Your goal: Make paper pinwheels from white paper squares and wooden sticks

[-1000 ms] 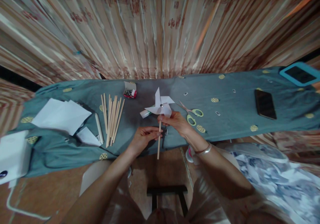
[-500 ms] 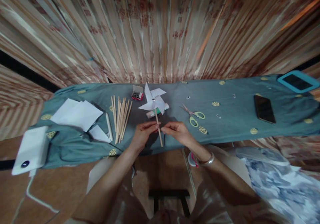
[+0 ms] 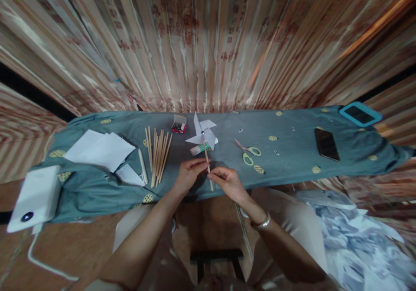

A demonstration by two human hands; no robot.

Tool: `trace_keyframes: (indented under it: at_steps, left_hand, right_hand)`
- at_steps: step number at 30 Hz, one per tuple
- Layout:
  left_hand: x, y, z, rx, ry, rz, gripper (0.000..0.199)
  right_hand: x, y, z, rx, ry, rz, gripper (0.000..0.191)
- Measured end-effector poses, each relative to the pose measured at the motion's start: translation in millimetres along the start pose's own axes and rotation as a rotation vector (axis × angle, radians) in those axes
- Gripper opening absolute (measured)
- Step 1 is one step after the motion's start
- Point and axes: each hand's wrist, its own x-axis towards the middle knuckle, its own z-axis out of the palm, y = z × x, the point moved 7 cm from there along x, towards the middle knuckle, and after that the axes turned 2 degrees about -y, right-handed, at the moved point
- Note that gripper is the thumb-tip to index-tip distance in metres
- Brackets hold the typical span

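A white paper pinwheel, with a shiny pin at its centre, sits on the end of a thin wooden stick. My left hand pinches the stick near its middle. Lower down, the thumb and fingertips of my right hand also close on it. The pinwheel's blades point away from me, partly covering a green and white tube. Just left of the blades is a small open red box holding small metal pins.
Several loose wooden sticks, a white pen-like stick and white paper sheets lie to the left. Green-handled scissors and a phone lie to the right. A white device with a cable occupies the near left corner.
My right hand has come in against the lower part of the stick and now grips it. The pinwheel's blades have turned a little, and the view has shifted slightly.
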Motion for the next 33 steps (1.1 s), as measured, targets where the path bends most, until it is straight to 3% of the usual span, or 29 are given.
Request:
trace_keyframes:
  at_steps: [4,10,16,21,26,33]
  left_hand:
    - [3,-8,0.5,0.047,-0.019,-0.006,0.045]
    - [8,-15,-1.7,0.091,-0.027,0.012,0.041]
    - [10,-15,1.1,0.127,-0.055,0.035,0.030]
    - [13,-15,1.3,0.169,-0.068,0.048,0.028]
    - [15,-21,-2.3,0.160,-0.059,0.017,0.028]
    - [15,-23,-3.4,0.147,-0.080,-0.004,0.030]
  right_hand:
    - [-8,2,-32,-0.186,0.067,-0.035,0.030]
    - [-6,-17,-130,-0.584,0.274,-0.089,0.034]
    - [12,-41,-231,-1.142,0.452,0.051,0.030]
    - [37,-42,-292,-1.384,0.483,0.202,0.029]
    - [51,-43,-331,-1.427,0.538,0.350,0.028]
    - [59,-53,-355,-1.407,0.576,0.439,0.029]
